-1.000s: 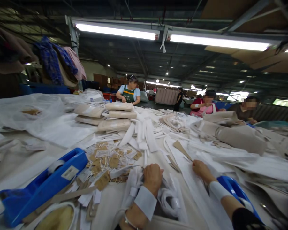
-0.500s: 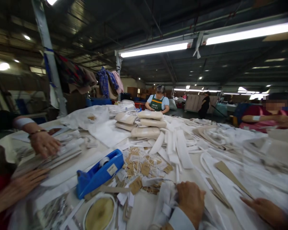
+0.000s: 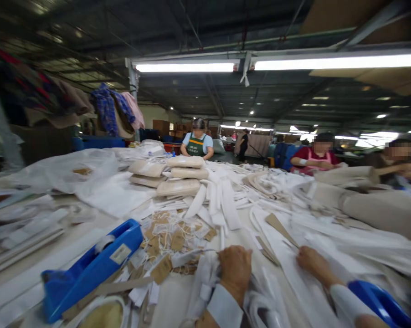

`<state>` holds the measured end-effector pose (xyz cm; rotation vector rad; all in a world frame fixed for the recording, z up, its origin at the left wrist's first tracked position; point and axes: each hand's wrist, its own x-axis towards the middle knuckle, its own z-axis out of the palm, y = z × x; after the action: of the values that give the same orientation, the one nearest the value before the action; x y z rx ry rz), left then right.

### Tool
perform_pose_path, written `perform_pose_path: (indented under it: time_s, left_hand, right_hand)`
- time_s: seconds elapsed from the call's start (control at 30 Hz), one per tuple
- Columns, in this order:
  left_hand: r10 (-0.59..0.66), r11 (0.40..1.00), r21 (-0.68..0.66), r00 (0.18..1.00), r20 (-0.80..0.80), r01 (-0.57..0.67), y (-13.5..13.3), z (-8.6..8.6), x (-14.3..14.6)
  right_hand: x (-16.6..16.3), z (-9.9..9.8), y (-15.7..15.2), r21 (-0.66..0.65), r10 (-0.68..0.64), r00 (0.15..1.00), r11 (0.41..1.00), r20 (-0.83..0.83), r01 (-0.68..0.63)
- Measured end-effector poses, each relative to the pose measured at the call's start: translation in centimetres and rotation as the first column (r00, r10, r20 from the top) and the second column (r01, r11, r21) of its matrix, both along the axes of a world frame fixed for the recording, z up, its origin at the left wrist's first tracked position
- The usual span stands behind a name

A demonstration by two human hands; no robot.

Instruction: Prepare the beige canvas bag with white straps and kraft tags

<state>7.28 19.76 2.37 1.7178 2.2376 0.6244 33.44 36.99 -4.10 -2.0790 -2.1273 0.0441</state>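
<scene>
Bundled white material [image 3: 205, 275] lies on the near part of the desk [image 3: 89, 219], against the left grip [image 3: 235, 269]. The fingers there are bent down over it; whether they pinch any of it I cannot tell. Well apart, the right grip [image 3: 314, 265] has its fingers drawn close together at the near end of a long beige strip [image 3: 281, 229], though I cannot tell whether they pinch it. Two shorter beige pieces [image 3: 267, 251] lie between the hands, nearer the right one. Pale bands circle both wrists. Just beside the right forearm sits a blue holder [image 3: 379, 303], partly hidden. To the left of the left hand spreads a heap of brown tags [image 3: 177, 240] with white strings, and beyond it stands a blue tape dispenser [image 3: 92, 269] near a white-rimmed round item [image 3: 103, 315] cut by the bottom edge. Farther out, loose white strips [image 3: 230, 209] lie next to stacked beige packages [image 3: 189, 173], with rolled beige fabric [image 3: 383, 207] at right. Across the desk are a person in a green apron [image 3: 196, 146] and, to the right, another in a red top [image 3: 315, 158].
</scene>
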Motion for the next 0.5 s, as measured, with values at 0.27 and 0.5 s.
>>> perform_pose_path:
  time_s: [0.27,0.5]
  left_hand:
    - [0.017,0.998,0.065,0.995,-0.094,-0.011,-0.2,0.8,0.0]
    - [0.021,0.998,0.055,0.992,-0.128,-0.014,-0.1,1.0,-0.1]
  right_hand:
    - [1.2,0.7,0.6,-0.186,-0.026,1.0,0.982,0.001,0.026]
    - [0.5,0.7,-0.5,-0.156,0.004,0.998,0.988,0.059,0.005]
